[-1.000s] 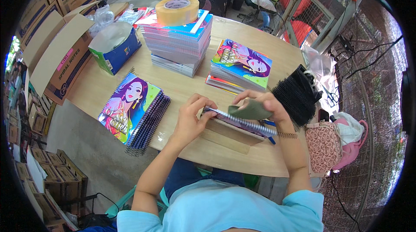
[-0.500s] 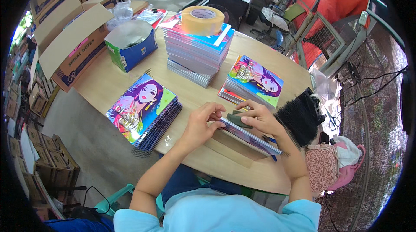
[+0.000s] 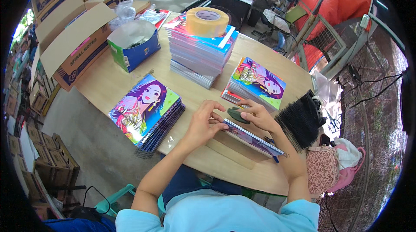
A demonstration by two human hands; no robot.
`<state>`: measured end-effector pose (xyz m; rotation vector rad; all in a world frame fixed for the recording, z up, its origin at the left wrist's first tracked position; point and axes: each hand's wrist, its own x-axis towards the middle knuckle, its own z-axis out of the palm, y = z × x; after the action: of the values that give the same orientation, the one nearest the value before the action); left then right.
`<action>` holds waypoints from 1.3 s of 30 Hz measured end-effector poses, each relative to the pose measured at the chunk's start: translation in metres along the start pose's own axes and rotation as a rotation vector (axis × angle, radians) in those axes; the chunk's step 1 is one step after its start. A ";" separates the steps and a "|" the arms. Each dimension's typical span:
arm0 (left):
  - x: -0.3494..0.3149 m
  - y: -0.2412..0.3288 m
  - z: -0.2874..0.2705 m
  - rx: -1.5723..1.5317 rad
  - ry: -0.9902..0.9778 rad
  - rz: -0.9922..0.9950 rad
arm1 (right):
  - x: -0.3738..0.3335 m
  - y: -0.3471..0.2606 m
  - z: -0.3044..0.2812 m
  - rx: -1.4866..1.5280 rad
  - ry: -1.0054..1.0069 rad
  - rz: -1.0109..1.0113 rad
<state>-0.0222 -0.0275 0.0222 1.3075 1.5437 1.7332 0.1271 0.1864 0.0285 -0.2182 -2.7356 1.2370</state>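
Note:
A spiral notebook [image 3: 253, 139] stands tilted on its edge in front of me, its wire binding uppermost and loose wire coiling out at the right end. My left hand [image 3: 208, 120] pinches the notebook's left end, thumb and fingertips at the first loops. Just behind the binding, my right hand [image 3: 259, 116] holds a small dark green object [image 3: 238, 115] whose kind I cannot make out. Beneath my right forearm, a blue-handled tool [image 3: 268, 139] is partly hidden. To the left lies a stack of bound notebooks [image 3: 145, 106] with a colourful illustrated cover.
A tall notebook stack [image 3: 197, 54] carries a tape roll [image 3: 208, 22]. A shorter stack [image 3: 258, 80] sits right of it, beside black wire coils [image 3: 299, 121]. A blue-green box [image 3: 133, 50] and open carton [image 3: 78, 50] stand left; a pink bag [image 3: 323, 169] is at right.
My right hand and the green object have shifted slightly away from the notebook's binding. My left hand stays at the notebook's left end. The whole view has shifted a little.

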 end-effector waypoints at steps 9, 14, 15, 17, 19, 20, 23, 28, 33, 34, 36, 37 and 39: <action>0.001 -0.021 0.014 -0.029 0.033 0.001 | -0.192 0.058 0.057 -0.696 0.535 0.294; -0.002 -0.013 0.015 -0.069 0.074 -0.058 | -0.196 0.057 0.057 -0.770 0.529 0.172; -0.002 -0.013 0.015 -0.103 0.073 -0.067 | -0.187 0.061 0.052 -0.667 0.644 0.162; 0.001 -0.013 0.017 -0.169 0.057 -0.075 | -0.176 0.077 0.040 -0.348 0.979 0.171; 0.003 -0.017 0.018 -0.227 0.024 -0.094 | -0.144 0.047 0.004 0.080 1.131 0.105; 0.002 -0.019 0.015 -0.233 -0.002 -0.097 | -0.123 0.032 -0.014 0.320 1.203 0.080; 0.001 -0.025 0.009 -0.261 -0.043 -0.105 | -0.085 -0.042 -0.057 -0.101 0.859 -0.175; 0.001 -0.011 0.008 -0.522 -0.026 -0.157 | -0.021 -0.149 -0.053 -1.045 0.225 -0.556; 0.004 -0.008 0.011 -0.525 -0.054 -0.185 | 0.005 -0.162 -0.034 -1.249 0.089 -0.796; 0.004 -0.011 0.011 -0.520 -0.050 -0.174 | 0.007 -0.161 -0.032 -1.256 0.080 -0.819; 0.004 -0.013 0.011 -0.478 -0.043 -0.157 | 0.011 -0.160 -0.031 -1.268 0.061 -0.865; 0.004 -0.013 0.010 -0.439 -0.040 -0.154 | 0.011 -0.161 -0.030 -1.299 0.021 -0.856; 0.004 -0.011 0.010 -0.425 -0.032 -0.150 | 0.006 -0.163 -0.027 -1.359 -0.058 -0.837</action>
<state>-0.0178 -0.0168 0.0120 0.9753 1.1381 1.8058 0.1135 0.1013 0.1695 0.7558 -2.6457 -0.8400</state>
